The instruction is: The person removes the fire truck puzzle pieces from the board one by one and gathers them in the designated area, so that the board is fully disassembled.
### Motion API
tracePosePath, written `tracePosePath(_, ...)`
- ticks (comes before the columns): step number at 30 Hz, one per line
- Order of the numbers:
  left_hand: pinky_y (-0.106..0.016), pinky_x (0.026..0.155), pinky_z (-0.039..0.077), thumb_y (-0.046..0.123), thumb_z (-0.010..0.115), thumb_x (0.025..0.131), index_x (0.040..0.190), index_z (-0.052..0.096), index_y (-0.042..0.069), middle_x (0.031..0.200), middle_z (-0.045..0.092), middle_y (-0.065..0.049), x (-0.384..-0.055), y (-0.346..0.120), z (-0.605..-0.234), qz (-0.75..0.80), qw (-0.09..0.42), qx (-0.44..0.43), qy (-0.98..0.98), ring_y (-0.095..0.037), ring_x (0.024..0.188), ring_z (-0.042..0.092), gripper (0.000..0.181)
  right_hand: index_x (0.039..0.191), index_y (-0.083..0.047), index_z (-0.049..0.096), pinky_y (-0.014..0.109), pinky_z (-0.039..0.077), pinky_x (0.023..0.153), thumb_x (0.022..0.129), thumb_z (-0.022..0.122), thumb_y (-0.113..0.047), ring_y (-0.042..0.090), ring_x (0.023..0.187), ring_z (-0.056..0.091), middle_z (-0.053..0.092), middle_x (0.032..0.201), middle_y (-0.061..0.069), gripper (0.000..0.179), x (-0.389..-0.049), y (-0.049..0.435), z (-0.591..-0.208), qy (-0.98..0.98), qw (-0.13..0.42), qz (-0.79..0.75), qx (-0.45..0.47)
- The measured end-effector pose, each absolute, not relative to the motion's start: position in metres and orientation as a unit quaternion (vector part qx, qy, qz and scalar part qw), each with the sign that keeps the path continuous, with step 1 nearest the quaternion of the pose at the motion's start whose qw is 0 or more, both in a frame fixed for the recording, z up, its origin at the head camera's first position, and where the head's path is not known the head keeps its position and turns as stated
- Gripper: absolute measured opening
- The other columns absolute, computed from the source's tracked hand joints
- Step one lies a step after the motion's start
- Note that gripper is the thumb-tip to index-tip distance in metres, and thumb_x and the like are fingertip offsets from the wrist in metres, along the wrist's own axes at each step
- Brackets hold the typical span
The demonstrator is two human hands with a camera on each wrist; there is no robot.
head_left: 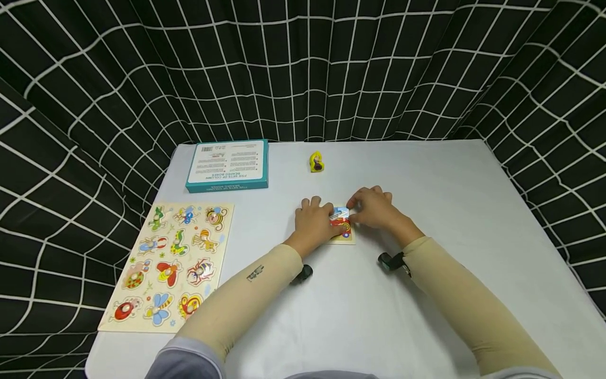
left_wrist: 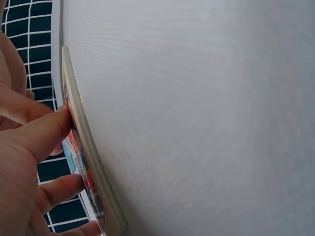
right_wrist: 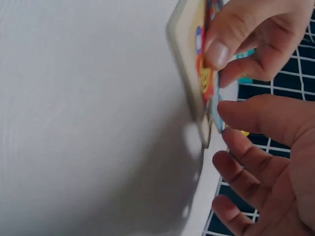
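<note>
A small wooden picture puzzle (head_left: 349, 241) with a red vehicle printed on it lies on the white table between the hands. My left hand (head_left: 313, 221) grips its printed pieces from the left, thumb on the red part and index finger toward the far edge. At the far right corner, my right hand (head_left: 374, 208) pinches a light blue puzzle piece (right_wrist: 215, 114) between thumb and index finger. That corner stands slightly off the board in the right wrist view. The other right fingers are spread loosely. Fingers hide much of the picture.
A large wooden insect peg puzzle (head_left: 182, 252) lies at the left, partly behind the left sleeve. Beyond it sits a teal and white box (head_left: 227, 166). A small yellow object (head_left: 316, 162) lies at the back. Black gridded curtains (head_left: 303, 68) surround the table.
</note>
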State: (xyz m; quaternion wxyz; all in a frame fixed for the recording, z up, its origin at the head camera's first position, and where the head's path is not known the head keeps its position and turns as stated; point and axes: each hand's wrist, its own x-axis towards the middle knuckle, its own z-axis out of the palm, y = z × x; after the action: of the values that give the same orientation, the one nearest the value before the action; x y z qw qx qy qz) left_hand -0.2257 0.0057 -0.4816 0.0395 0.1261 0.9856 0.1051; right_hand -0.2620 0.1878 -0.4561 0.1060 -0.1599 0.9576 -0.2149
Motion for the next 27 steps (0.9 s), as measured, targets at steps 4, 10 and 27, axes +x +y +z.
tracePosePath(4,-0.042,0.081,0.039,0.073,0.062,0.079,0.117,0.065,0.024,0.123,0.049,-0.007,-0.226,0.005,-0.480,0.104,0.042,0.128,0.986,-0.027,0.104,0.041,0.061,0.095,-0.014,0.072,0.054,0.022,0.091,0.074,0.085,-0.023,0.033,0.111,0.043,0.063,0.116,0.006,0.026,-0.267,0.189,-0.459,0.958,0.100,-0.204,-0.176)
tracePosePath(10,-0.042,0.082,0.039,0.073,0.062,0.079,0.116,0.065,0.024,0.123,0.049,-0.007,-0.226,0.005,-0.480,0.101,0.042,0.131,0.985,-0.026,0.105,0.041,0.062,0.086,-0.016,0.072,0.050,0.024,0.092,0.072,0.085,-0.024,0.028,0.109,0.045,0.065,0.104,0.001,0.021,-0.276,0.192,-0.461,0.954,0.092,-0.185,-0.216)
tracePosePath(27,-0.044,0.083,0.039,0.073,0.063,0.079,0.116,0.065,0.025,0.119,0.048,-0.005,-0.227,0.005,-0.478,0.102,0.052,0.122,0.986,-0.026,0.103,0.039,0.061,0.091,-0.020,0.076,0.053,0.028,0.087,0.074,0.080,-0.037,0.027,0.111,0.045,0.065,0.105,-0.002,0.024,-0.284,0.195,-0.465,0.948,0.046,-0.105,-0.299)
